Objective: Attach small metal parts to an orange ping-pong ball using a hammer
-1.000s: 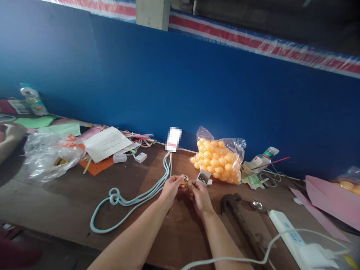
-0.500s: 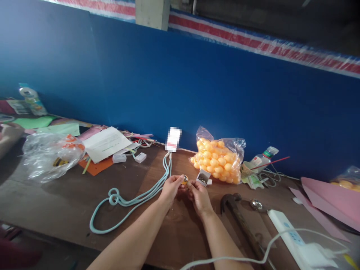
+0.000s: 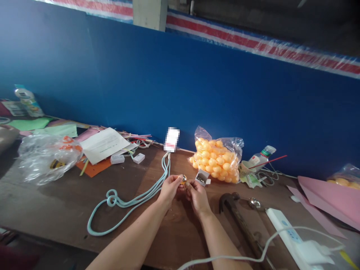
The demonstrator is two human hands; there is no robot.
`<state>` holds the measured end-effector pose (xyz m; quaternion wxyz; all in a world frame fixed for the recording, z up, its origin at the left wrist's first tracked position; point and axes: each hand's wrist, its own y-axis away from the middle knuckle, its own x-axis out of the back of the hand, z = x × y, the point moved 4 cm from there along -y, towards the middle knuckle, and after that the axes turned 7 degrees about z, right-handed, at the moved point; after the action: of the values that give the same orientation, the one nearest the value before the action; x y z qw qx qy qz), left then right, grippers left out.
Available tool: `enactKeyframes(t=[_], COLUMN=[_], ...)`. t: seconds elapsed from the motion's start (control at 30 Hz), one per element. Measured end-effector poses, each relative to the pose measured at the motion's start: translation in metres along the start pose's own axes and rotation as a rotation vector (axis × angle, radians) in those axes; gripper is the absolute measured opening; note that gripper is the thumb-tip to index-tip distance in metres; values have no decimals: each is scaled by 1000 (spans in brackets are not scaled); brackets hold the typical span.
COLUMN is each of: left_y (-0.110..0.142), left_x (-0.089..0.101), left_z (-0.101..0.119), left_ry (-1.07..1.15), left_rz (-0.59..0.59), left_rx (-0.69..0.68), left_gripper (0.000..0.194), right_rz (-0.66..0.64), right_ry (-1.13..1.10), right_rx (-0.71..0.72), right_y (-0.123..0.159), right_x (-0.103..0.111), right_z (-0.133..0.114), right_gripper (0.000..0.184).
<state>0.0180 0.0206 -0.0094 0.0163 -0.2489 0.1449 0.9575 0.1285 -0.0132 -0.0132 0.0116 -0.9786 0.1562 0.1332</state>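
A small shiny round piece, silvery with an orange-yellow part, sits between the thumb and fingers of my left hand. Pressed close against its right side are the pinched fingertips of my right hand. What those fingertips grip is hidden. Just beyond my right hand stands a small open white box with dark metallic bits inside. To the left of my hands, a light blue cord lies looped on the brown table.
A clear bag of orange balls leans near the blue wall. Rightward lie a claw hammer, a shiny metal ball and a white power strip. Papers and a plastic bag occupy the left. Another person's arm shows there.
The whole view has shifted slightly, so things appear a little further left. My hands keep the same hold on the round piece. The other person's arm has drawn back toward the left edge.
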Motion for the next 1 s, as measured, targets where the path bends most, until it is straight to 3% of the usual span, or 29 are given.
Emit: enactKeyframes(t=[0.3,0.7,1.0], left_y=[-1,3,2], left_x=[0,-2,-2], left_z=[0,0,1], left_ry=[13,126,135], left_rz=[10,-16,-28], left_rx=[-15,110,101], left_gripper=[37,23,21], right_rz=[-7,-27,-27], right_ry=[-3,-16,4], right_rx=[12,24,14], right_y=[0,0,0], right_x=[-2,-2,-1], right_z=[1,1,1], right_gripper=[24,21,21])
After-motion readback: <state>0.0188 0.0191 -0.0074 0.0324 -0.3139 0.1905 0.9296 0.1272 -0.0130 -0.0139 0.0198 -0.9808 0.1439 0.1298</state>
